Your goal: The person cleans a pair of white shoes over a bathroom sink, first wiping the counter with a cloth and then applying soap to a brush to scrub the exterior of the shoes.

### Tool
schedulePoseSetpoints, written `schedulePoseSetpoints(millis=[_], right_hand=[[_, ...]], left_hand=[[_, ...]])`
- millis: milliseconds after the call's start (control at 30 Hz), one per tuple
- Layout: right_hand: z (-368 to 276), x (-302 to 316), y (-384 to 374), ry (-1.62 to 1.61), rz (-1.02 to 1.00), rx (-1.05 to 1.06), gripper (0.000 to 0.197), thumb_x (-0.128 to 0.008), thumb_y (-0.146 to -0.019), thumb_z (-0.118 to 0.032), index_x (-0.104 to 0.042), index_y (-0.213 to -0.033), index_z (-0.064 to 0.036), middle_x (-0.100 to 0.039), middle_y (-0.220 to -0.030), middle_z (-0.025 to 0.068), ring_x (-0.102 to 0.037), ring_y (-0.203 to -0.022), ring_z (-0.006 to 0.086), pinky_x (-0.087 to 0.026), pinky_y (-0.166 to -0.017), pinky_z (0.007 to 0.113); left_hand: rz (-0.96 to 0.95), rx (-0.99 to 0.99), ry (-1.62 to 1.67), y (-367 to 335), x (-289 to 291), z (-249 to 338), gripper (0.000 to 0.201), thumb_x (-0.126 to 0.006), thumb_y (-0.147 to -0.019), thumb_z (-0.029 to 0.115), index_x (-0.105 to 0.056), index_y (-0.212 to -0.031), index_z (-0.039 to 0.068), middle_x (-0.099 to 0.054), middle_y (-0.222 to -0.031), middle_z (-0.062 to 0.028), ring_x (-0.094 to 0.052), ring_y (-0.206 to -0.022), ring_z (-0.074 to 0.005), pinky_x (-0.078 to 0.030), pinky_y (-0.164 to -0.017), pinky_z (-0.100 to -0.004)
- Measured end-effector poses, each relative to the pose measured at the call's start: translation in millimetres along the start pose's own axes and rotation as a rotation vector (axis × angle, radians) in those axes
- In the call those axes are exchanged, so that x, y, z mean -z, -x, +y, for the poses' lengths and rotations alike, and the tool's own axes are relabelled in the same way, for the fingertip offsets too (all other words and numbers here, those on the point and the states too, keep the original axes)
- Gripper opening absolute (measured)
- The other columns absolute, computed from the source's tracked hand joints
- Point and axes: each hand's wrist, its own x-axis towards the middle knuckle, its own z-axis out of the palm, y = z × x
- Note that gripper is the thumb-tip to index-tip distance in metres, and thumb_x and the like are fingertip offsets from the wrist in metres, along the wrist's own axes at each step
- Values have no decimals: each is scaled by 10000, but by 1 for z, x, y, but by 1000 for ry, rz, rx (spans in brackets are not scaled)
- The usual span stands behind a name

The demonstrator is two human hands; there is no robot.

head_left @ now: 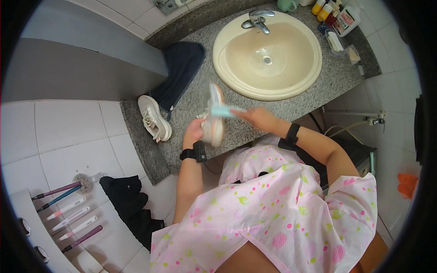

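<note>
I'm in a bathroom, a home one by its look: an oval cream sink with a chrome faucet sits in the speckled grey counter before me, and pale tiles line the walls. Toothbrushes are lined up at my left (several of them), and bottles crowd the counter's far right corner.

From the held white sneaker, a free lane of granite countertop leads toward twelve o'clock, squeezed between the navy cloth at eleven and the washbasin at one. The second sneaker limits reach at nine; the left hand closes eight, the right hand and pale-blue brush three.
</note>
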Motion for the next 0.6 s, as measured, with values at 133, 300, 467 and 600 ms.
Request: schedulePoseSetpoints(millis=[133, 300, 467, 600], right_hand=[[-10, 10, 3, -136, 76, -50, 683, -497, -832, -35, -334, -1439, -302, -581, -715, 174, -624, -653, 335, -485, -578, 461], [5, 0, -11, -196, 249, -147, 668, -482, -825, -17, -359, -1430, -272, -587, -718, 164, -616, -642, 335, -482, -573, 456], [-8, 20, -7, -90, 61, -116, 643, -487, -815, -9, -390, -1414, -222, -581, -683, 151, -603, -602, 328, -474, -546, 453], [7, 18, -6, -1, 215, -197, 619, -492, -814, -13, -413, -1401, -193, -571, -640, 148, -590, -554, 328, -465, -521, 455]], left_hand=[[-86, 14, 43, -4, 4, -4, 327, -509, -929, 87, -485, -1217, -66, -579, -1187, -201, -603, -1048, -297, -470, -958, -425], [-21, -12, -13, 0, 3, -4, 334, -517, -920, 87, -494, -1215, -67, -579, -1194, -196, -596, -1061, -301, -458, -970, -431], [-60, -58, -78, 6, -7, -6, 354, -526, -913, 88, -494, -1231, -65, -572, -1219, -177, -585, -1084, -297, -452, -980, -423], [-31, -161, -172, 20, -46, -7, 377, -538, -893, 34, -485, -1256, -55, -568, -1231, -159, -575, -1109, -270, -457, -982, -398]])
